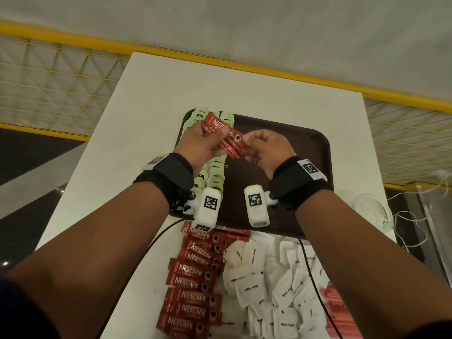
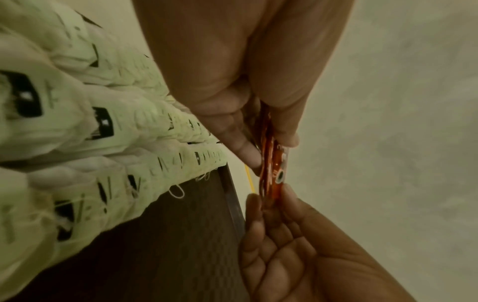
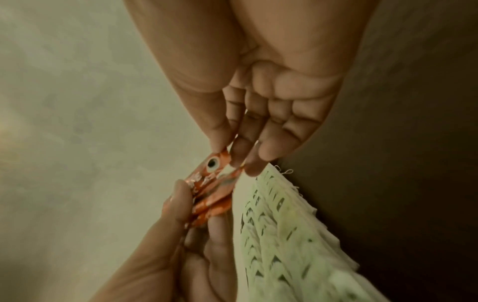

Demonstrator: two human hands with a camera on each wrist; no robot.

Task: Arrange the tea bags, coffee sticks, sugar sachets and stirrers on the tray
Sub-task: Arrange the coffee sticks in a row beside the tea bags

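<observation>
Above the brown tray (image 1: 293, 155) my left hand (image 1: 212, 135) grips a small bunch of red Nescafe coffee sticks (image 1: 231, 144). My right hand (image 1: 247, 140) pinches the end of the top stick between thumb and fingers. In the left wrist view the coffee sticks (image 2: 271, 169) stand edge-on between both hands, and in the right wrist view the pinched coffee stick (image 3: 213, 165) shows its cup print. Pale green tea bags (image 1: 215, 172) lie in overlapping rows along the tray's left side. More coffee sticks (image 1: 195, 277), white sugar sachets (image 1: 269, 277) and red stirrers (image 1: 340, 311) lie on the table in front of the tray.
The white table (image 1: 146, 106) ends close to the tray's left and right sides. A clear plastic piece (image 1: 371, 211) and white cables sit at the right edge. A black cable (image 1: 310, 270) runs over the sachets. A yellow rail (image 1: 244, 63) crosses behind.
</observation>
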